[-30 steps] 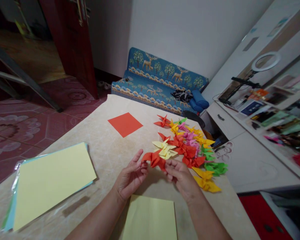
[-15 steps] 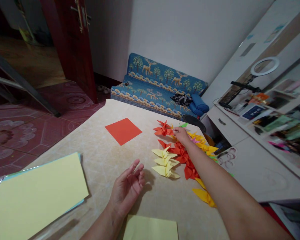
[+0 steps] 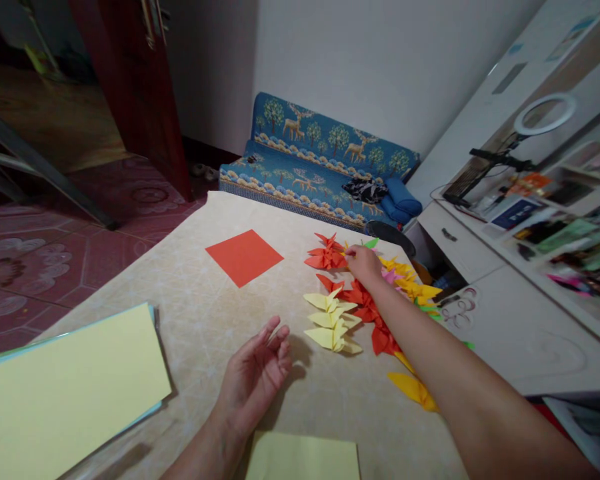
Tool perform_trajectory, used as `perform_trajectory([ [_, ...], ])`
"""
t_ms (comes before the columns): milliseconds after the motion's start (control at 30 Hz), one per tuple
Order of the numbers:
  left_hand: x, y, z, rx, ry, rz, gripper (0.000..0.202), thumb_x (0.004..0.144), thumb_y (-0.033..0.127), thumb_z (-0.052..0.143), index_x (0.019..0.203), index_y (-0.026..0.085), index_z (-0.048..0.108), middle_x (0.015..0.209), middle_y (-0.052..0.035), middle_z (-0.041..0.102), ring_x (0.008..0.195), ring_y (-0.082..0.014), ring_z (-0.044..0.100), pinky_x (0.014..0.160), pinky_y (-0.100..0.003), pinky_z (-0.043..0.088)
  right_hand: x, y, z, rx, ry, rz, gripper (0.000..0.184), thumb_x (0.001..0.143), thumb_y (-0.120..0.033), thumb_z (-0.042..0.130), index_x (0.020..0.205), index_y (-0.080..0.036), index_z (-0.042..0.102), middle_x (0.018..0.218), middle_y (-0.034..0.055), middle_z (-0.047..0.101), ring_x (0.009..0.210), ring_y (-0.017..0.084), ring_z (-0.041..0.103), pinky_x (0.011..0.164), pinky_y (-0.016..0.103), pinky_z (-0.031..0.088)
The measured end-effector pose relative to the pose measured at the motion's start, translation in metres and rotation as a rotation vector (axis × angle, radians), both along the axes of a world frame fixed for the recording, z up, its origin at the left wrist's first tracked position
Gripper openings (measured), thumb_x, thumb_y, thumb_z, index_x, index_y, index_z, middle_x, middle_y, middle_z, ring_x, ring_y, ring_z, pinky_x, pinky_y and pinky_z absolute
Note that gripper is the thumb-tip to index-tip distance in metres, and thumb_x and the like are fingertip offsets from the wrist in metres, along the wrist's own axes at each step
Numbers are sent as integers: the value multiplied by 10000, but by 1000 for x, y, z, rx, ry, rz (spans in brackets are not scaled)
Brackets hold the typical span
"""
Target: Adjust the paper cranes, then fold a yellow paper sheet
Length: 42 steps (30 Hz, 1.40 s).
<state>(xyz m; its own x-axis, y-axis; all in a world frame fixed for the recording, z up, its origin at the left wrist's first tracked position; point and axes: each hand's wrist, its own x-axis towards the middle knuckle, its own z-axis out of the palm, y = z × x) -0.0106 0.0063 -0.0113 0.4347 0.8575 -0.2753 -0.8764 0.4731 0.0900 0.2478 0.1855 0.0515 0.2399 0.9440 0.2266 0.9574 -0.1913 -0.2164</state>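
Observation:
My left hand (image 3: 257, 373) rests palm up over the table, its fingers loosely curled and apart, with nothing in it. Stretched across to the far side, my right hand (image 3: 364, 263) has its fingertips pinched beside the red folded paper cranes (image 3: 327, 253); what lies between them is too small to make out. Pale yellow paper cranes (image 3: 333, 320) stand in a row between my hands. Under my right forearm lie more red cranes (image 3: 365, 303) and an orange-yellow one (image 3: 414, 390). A flat red paper square (image 3: 245, 258) lies to the left.
A stack of yellow paper sheets (image 3: 75, 393) covers the table's left corner. One yellow sheet (image 3: 305, 457) lies at the near edge. Beyond the table (image 3: 190, 267) stands a blue patterned sofa (image 3: 300, 167). At right is a white cabinet (image 3: 510, 333) with a ring light (image 3: 545, 113).
The view has shifted slightly. My right hand stays by the red cranes, its fingers bent a little differently. My left hand has hardly moved.

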Motion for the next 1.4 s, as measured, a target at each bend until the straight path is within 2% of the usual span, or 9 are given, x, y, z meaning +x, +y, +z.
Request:
perform_trajectory([
  [267,1,0,3,-6,35,4,195,823,111,526,987,130,630,871,-86,681,673,-137,631,567,-234,510,-9,-35,30,-130,-20,124,239,753,-390,554,683,-209,693,648,8,672,613,142,597,544,220,361],
  [467,3,2,5,-11,45,1,200,813,106,536,990,135,625,868,-85,679,673,-139,638,574,-239,523,-13,-38,27,-318,-45,96,405,643,-498,655,404,-180,576,365,-8,483,390,119,473,448,236,298],
  [633,2,1,6,5,73,-1,203,794,108,567,989,130,620,857,-82,677,660,-130,628,558,-228,518,-24,-42,27,-273,-86,52,268,639,-382,659,470,-179,615,439,4,548,456,131,520,465,230,295],
  [800,4,0,10,95,242,47,278,735,127,669,1008,151,621,895,-51,656,668,-94,605,536,-170,482,-45,-65,52,-16,-189,45,187,734,-289,535,633,-204,668,660,40,668,645,170,584,527,248,289],
  [933,11,-3,19,278,511,151,458,627,146,770,1057,164,611,958,-47,633,621,-64,566,521,-154,463,-79,-111,60,127,-296,202,205,775,-319,521,652,-220,652,618,34,643,606,173,552,551,266,268],
  [1067,15,-4,20,344,636,189,541,601,249,795,1095,178,585,867,-36,644,573,-80,547,492,-178,439,-115,-166,44,180,-304,429,204,830,-256,493,670,-205,609,632,39,626,588,153,532,590,278,282],
  [1233,12,-2,7,352,761,205,255,684,340,734,803,128,658,690,-21,639,582,-99,537,557,-199,415,-133,-205,23,235,-2,565,143,845,-282,541,731,-229,609,717,39,609,700,184,549,687,307,358],
  [1300,12,-2,4,372,763,209,243,701,351,717,752,119,671,656,-23,631,581,-104,529,563,-204,404,-131,-211,18,353,210,505,90,809,-310,602,872,-250,623,889,66,608,874,223,552,786,340,389],
  [1400,11,-3,7,373,771,196,262,704,372,710,772,119,687,637,-24,631,562,-109,518,544,-207,385,-123,-214,11,444,492,362,329,739,-316,677,1050,-265,582,1080,91,570,1032,258,511,865,383,396],
])
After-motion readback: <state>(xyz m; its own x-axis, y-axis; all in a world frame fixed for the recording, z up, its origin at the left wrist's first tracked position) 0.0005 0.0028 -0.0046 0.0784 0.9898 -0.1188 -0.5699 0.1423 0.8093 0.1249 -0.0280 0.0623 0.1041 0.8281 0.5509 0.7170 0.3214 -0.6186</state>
